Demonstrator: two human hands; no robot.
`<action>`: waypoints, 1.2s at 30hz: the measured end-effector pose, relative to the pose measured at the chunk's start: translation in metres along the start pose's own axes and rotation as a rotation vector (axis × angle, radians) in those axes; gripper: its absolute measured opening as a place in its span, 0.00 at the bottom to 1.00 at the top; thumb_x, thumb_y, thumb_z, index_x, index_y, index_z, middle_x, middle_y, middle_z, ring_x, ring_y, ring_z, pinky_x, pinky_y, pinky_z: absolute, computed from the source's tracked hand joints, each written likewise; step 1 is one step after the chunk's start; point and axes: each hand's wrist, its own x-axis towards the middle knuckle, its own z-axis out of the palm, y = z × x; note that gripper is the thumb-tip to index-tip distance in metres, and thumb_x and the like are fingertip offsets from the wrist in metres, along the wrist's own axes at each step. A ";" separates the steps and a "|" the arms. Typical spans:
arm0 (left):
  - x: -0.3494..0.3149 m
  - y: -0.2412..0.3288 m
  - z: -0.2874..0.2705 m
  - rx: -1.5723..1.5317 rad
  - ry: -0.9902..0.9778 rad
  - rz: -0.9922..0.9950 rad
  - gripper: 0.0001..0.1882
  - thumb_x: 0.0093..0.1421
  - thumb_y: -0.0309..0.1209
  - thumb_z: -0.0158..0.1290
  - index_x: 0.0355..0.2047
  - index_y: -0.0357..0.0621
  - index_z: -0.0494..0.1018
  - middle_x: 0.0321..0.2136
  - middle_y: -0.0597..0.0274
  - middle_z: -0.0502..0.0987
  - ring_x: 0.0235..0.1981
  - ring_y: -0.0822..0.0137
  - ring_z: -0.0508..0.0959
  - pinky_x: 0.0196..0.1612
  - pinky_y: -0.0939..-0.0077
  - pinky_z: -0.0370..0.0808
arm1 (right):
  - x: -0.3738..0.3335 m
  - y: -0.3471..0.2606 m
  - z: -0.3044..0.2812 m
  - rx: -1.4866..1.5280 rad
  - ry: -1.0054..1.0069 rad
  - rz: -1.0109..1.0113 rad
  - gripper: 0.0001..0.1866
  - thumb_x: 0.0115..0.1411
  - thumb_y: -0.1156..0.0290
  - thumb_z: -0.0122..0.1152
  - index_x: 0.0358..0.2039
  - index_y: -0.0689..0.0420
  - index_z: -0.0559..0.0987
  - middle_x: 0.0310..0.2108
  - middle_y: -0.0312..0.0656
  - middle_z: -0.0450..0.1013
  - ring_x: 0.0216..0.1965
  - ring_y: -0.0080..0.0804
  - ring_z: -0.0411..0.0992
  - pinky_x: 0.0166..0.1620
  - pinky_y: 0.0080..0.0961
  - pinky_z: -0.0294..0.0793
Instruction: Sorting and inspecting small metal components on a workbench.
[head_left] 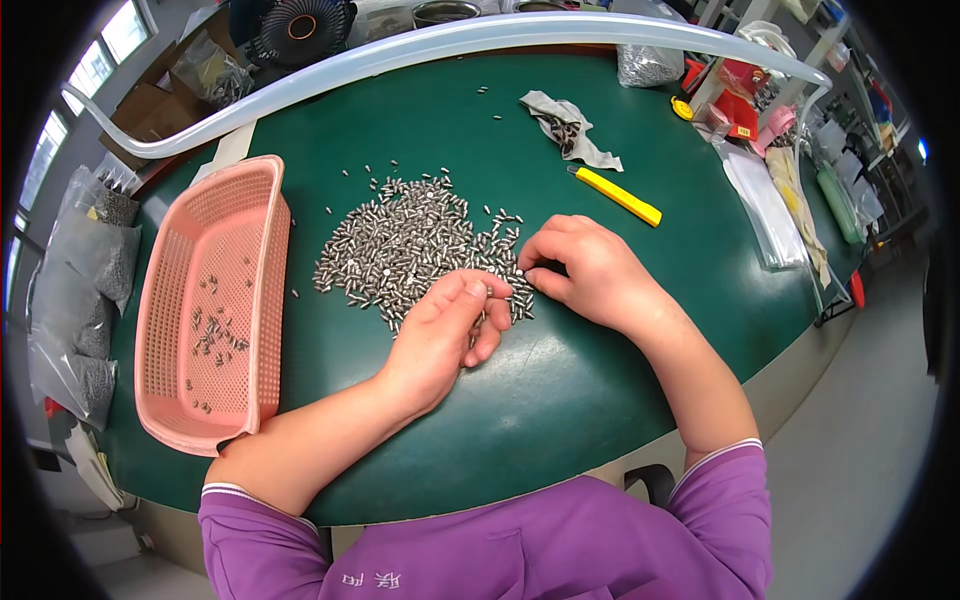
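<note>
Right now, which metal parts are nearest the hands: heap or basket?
The heap on the green table: left hand and right hand are at its edge; the few in the pink basket lie farther left.

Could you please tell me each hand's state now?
Left hand: half-curled at the metal parts; hold unclear.
Right hand: apparently pinching at their right edge; hold unclear.

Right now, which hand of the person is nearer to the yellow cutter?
Right: the right hand is below the yellow cutter in the picture, apart from it. The left hand is farther away, lower and more to the left, by the metal pieces.
</note>
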 end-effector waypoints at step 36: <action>-0.001 0.003 0.000 -0.027 0.010 -0.036 0.12 0.67 0.34 0.35 0.38 0.41 0.66 0.26 0.62 0.69 0.19 0.75 0.63 0.22 0.85 0.61 | 0.001 -0.002 -0.001 0.000 0.007 -0.027 0.06 0.46 0.76 0.62 0.27 0.55 0.77 0.29 0.38 0.70 0.35 0.37 0.69 0.38 0.31 0.70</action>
